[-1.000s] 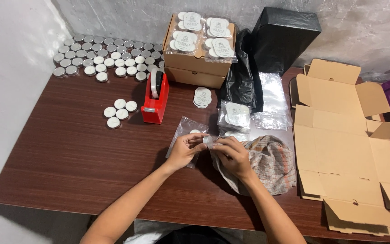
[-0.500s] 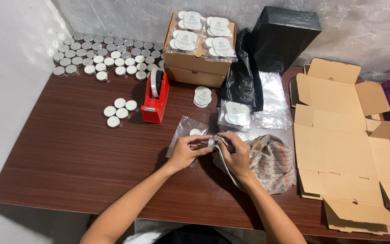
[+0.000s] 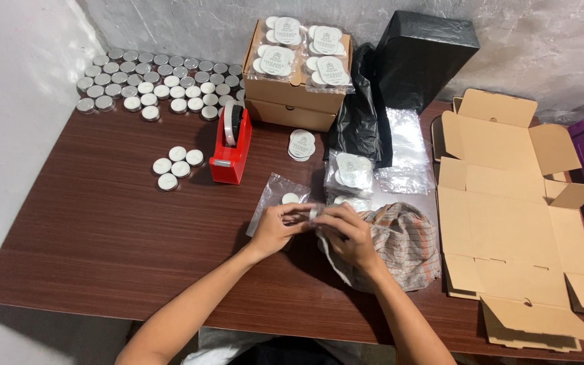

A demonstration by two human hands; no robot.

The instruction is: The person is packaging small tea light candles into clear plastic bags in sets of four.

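Left hand and right hand pinched together on a small round white candle, just below-right of the red tape dispenser. Crinkled clear plastic bag beneath, one white disc inside. Checked cloth further right. Behind dispenser: open cardboard box topped with bagged white discs.

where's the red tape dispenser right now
In the head view, the red tape dispenser stands on the brown table, left of centre. It sits between the small cluster of white round tins and the cardboard box, beyond the left hand.
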